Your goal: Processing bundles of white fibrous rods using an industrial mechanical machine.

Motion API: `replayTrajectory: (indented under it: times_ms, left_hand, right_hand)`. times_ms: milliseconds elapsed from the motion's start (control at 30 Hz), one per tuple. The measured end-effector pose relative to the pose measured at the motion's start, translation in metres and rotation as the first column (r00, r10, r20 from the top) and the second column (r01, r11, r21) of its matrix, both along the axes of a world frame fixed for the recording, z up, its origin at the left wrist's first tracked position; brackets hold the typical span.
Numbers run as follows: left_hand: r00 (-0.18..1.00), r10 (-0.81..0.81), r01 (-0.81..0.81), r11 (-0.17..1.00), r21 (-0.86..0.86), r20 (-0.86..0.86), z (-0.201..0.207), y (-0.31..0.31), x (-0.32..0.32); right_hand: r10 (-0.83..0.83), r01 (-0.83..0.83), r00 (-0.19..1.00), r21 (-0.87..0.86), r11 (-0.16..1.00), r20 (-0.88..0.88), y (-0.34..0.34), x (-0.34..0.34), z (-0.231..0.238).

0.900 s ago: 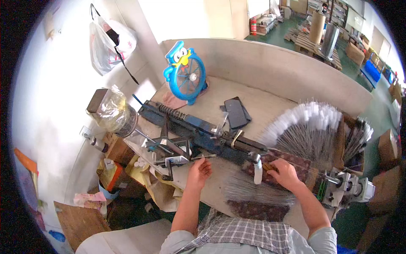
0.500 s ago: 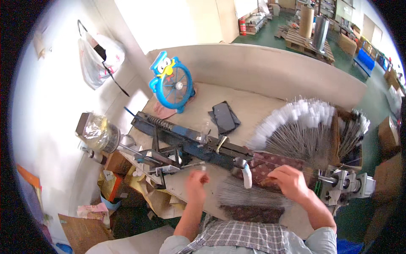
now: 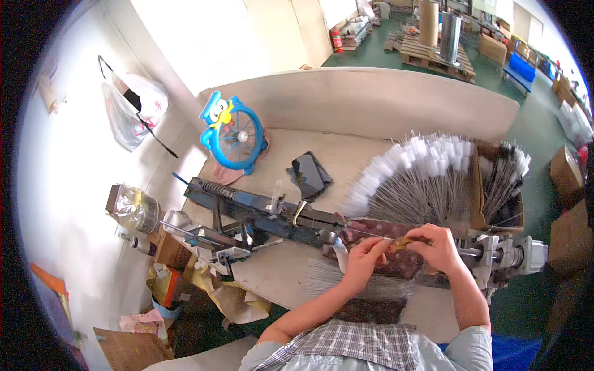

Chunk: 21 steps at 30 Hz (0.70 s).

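My right hand (image 3: 436, 246) pinches a small yellow-brown piece (image 3: 403, 243), whose kind I cannot make out. From the left my left hand (image 3: 366, 263) comes close to it, thumb and fingers pressed together; what they hold, if anything, is too small to tell. A thin wire (image 3: 369, 234) runs just above the left fingers from a long black metal bench fixture (image 3: 272, 221). Beneath both hands lies a dark red dotted cloth (image 3: 405, 267). Several thin bare wires (image 3: 322, 278) lie in a bundle next to my left wrist. A white-wrapped handle (image 3: 340, 252) stands by the left fingers.
White-tipped wire brushes (image 3: 414, 173) fan out at the right, beside a cardboard box (image 3: 479, 198) of more. A motor-like metal unit (image 3: 513, 255) sits at the right edge. Behind the fixture are a phone (image 3: 309, 173) and a blue duck-shaped fan (image 3: 234, 136).
My left hand has moved right, from beside the fixture to the right hand's fingers. My right hand keeps its pinch near the same place. The whole view has shifted slightly.
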<state>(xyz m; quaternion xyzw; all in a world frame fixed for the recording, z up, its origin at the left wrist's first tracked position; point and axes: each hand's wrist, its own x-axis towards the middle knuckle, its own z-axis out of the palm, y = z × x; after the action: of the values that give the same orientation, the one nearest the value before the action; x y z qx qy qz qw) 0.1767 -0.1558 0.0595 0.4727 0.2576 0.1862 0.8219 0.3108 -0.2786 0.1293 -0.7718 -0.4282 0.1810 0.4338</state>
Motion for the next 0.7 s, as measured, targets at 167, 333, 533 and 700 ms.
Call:
replayTrajectory:
  times_ms: [167,333,533,700]
  left_hand:
    - [0.990,0.116,-0.118,0.993,-0.025,-0.081,0.009,0.004,0.000]
    - [0.953,0.301,-0.302,0.949,-0.091,-0.021,0.012,0.017,-0.018]
    - [0.958,0.286,-0.285,0.935,-0.210,-0.028,0.011,0.021,-0.014]
    - [0.976,0.217,-0.212,0.970,-0.119,0.029,0.005,0.023,-0.022]
  right_hand:
    - [0.176,-0.199,0.962,0.094,0.975,0.210,0.003,0.000,-0.003]
    - [0.015,-0.122,0.890,0.206,0.971,0.455,0.040,-0.012,0.008]
    - [0.022,0.000,0.909,-0.053,0.999,0.415,0.087,-0.023,-0.022]
    - [0.120,-0.105,0.973,-0.087,0.991,0.198,0.078,-0.024,-0.007]
